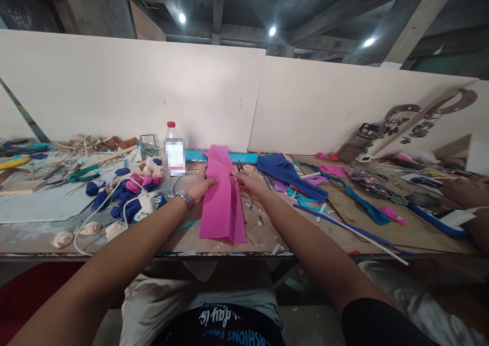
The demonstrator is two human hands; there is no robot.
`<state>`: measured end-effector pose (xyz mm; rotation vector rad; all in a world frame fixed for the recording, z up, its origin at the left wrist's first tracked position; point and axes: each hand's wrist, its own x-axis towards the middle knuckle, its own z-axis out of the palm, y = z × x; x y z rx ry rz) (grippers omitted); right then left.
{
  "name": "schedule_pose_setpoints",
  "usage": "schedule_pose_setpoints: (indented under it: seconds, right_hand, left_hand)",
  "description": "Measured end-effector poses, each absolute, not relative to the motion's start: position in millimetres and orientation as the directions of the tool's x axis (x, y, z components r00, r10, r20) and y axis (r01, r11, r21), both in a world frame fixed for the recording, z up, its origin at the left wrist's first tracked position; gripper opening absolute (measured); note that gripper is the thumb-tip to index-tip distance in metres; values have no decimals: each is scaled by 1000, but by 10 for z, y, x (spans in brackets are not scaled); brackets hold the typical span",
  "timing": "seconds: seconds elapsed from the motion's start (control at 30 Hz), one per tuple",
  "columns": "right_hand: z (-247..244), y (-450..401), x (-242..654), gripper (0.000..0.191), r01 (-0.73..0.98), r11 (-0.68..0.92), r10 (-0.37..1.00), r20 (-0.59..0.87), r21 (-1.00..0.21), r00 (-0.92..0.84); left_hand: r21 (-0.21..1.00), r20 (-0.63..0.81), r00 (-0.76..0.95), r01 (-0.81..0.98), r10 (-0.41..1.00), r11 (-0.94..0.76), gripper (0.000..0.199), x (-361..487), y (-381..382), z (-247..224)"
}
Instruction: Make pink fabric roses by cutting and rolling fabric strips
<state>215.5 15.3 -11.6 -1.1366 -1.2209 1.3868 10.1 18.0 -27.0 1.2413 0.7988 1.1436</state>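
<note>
Sheet (217, 208) is plain magenta-pink, folded piece (277, 168) solid royal blue, curled strip (364, 202) teal, bottle cap (171, 125) red, partition (126, 86) off-white, shirt (181, 332) black (white and blue lettering (216, 315)).

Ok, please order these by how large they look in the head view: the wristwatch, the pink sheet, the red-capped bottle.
1. Pink sheet
2. Red-capped bottle
3. Wristwatch
The gaps look clear, but this ranks picture size only.
</note>
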Motion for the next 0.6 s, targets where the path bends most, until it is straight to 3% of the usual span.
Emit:
schedule_pose_setpoints:
  seconds: [0.23, 0.6]
  right_hand:
    - [-126, 164, 2172, 46, -74, -18, 991, -8, -997, -133]
    - [-139, 214, 2198, 45, -80, -47, 996, -40, -996, -84]
  left_hand:
    - [972, 135, 284, -224, 949, -71, 82, 112, 148, -248]
    - [896, 343, 262, -380, 902, -230, 87, 94, 122, -165]
